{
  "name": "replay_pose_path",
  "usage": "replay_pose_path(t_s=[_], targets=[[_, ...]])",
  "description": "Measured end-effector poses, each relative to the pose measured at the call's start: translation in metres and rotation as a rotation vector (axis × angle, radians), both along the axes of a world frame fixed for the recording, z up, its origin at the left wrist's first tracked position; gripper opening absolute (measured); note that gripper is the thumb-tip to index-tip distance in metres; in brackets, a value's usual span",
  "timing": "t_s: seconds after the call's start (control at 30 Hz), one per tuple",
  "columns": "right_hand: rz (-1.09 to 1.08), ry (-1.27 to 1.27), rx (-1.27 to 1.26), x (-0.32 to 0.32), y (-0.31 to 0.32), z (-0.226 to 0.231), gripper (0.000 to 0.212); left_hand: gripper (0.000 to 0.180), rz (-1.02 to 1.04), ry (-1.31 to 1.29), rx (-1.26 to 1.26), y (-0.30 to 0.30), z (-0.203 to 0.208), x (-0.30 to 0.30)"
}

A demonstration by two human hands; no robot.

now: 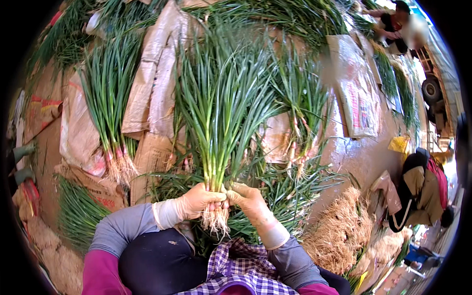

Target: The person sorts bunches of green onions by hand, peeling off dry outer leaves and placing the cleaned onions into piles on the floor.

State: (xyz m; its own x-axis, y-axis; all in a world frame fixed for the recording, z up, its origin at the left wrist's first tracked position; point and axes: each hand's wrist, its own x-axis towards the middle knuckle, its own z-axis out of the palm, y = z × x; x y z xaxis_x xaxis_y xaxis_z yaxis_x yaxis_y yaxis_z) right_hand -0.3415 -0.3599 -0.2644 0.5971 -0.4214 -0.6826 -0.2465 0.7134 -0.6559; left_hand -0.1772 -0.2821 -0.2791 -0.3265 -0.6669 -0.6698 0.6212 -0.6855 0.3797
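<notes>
A bunch of green onions (216, 123) stands upright in front of me, white roots down and long green leaves fanning out above. My left hand (199, 200), in a pale glove, is closed around the stems just above the roots. Close against it, my right hand (250, 202), gloved too, pinches at the right side of the same bunch near the roots. The fingertips of both hands meet there, and part of the stems is hidden behind them. Loose green onion leaves (290, 201) lie under and behind the bunch.
Another bunch of green onions (110, 108) lies at the left on sacking, and more onions (300, 103) lie right of centre. A heap of dry, straw-coloured roots (341, 231) sits at the lower right. Woven sacks (356, 88) cover parts of the floor. A person (396, 27) crouches far right.
</notes>
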Motion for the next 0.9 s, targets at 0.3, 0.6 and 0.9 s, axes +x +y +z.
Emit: replay_pose_path(t_s=[0.3,0.6,0.9], targets=[[-0.037,0.189,-0.214,0.013,-0.010,-0.024,0.026,0.009,0.065,0.037,0.026,-0.007,0.003,-0.003],[-0.390,0.268,-0.746,-0.069,-0.111,0.006,0.016,0.011,0.021,-0.123,-0.056,-0.008,0.011,0.004],[0.221,0.407,-0.402,0.028,-0.035,-0.012,0.031,0.010,0.026,-0.219,-0.031,-0.004,0.005,-0.002]])
